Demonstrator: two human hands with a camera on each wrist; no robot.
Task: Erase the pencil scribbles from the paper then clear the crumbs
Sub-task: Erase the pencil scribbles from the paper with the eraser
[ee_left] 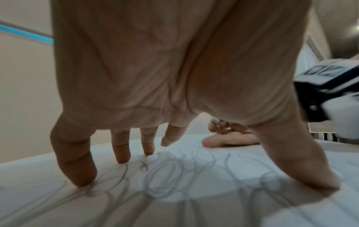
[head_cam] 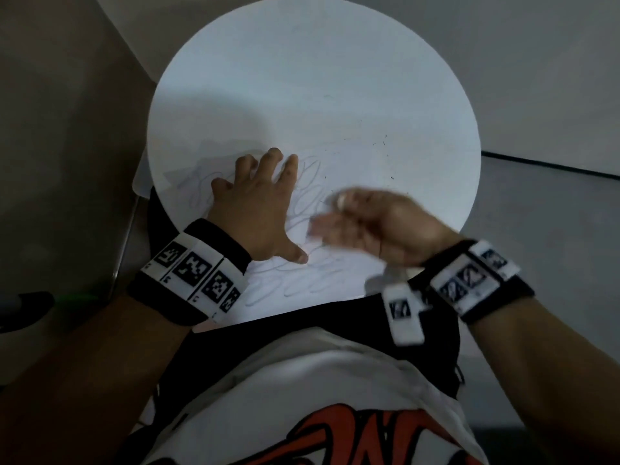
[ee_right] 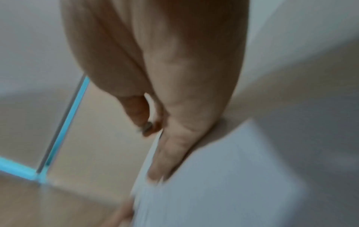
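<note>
Paper: a white sheet lies on a round white table, reaching past its left edge.
Scribbles: grey pencil loops cover the near part of the sheet, under and between both hands.
Left hand: the left hand is spread, fingertips and thumb pressing the sheet flat.
Right hand: the right hand, motion-blurred, pinches a small grey eraser between thumb and fingers, just right of the left hand.
Crumbs: dark specks dot the paper beyond the hands.
</note>
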